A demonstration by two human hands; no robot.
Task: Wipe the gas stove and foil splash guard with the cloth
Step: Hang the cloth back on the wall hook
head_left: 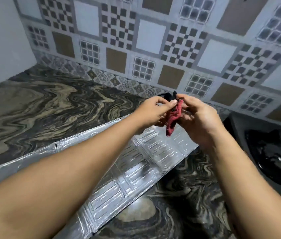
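A small red and black cloth [174, 118] hangs bunched between both hands, above the counter. My left hand [153, 112] pinches its top edge from the left, and my right hand [200, 121] grips it from the right. Below them the silver embossed foil splash guard [136, 169] lies flat across the marbled counter, running from the lower left toward the middle right. The black gas stove [272, 152] shows at the right edge, partly cut off by the frame.
The dark marbled countertop [41, 109] spreads to the left and in front. A patterned tile wall [153, 49] rises behind it, meeting a plain white wall [2, 40] at the left corner.
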